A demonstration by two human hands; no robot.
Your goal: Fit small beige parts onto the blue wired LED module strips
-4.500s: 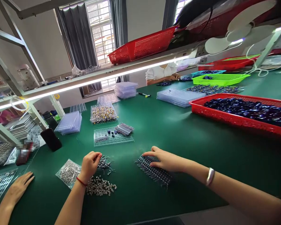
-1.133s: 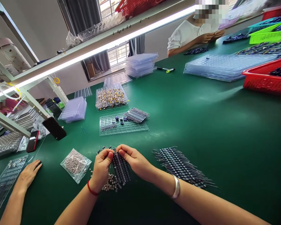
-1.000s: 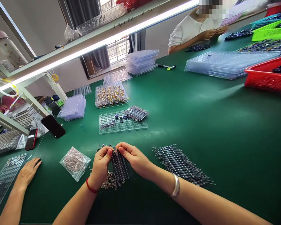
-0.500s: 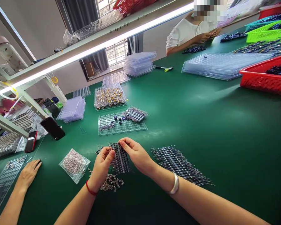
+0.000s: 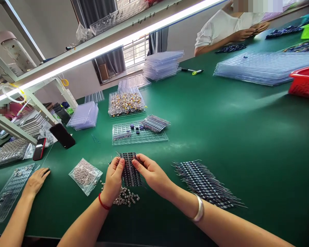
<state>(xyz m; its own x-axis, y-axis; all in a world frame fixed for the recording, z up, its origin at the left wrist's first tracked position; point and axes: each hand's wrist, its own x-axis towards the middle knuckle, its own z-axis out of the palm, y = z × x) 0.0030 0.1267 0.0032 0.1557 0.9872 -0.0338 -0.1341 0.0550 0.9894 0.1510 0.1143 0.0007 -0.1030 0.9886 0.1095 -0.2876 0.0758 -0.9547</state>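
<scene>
My left hand [image 5: 114, 179] and my right hand [image 5: 149, 172] together hold a dark strip of small wired components [image 5: 129, 168] just above the green table [image 5: 221, 130], fingertips pinching its two long sides. Below the strip lies a loose heap of small grey parts [image 5: 126, 197]. To the right of my right wrist a larger bundle of the same dark strips [image 5: 204, 181] lies flat. A clear bag of grey parts [image 5: 85, 174] rests left of my left hand. Farther ahead is a clear grid tray [image 5: 139, 133] with a few blue pieces and another strip bundle [image 5: 155, 122] on it.
Another person's hand [image 5: 36, 181] rests at the left next to a clear tray [image 5: 7, 192]. Two phones [image 5: 62, 135] lie near the shelf frame. Stacks of clear trays [image 5: 262, 63], a red basket [image 5: 305, 80] and a seated person in white [image 5: 229, 25] are across the table.
My right hand left the big strip bundle and brought one strip between both hands. In the last second the strip rose slightly and turned flatter toward me; the view shifted left.
</scene>
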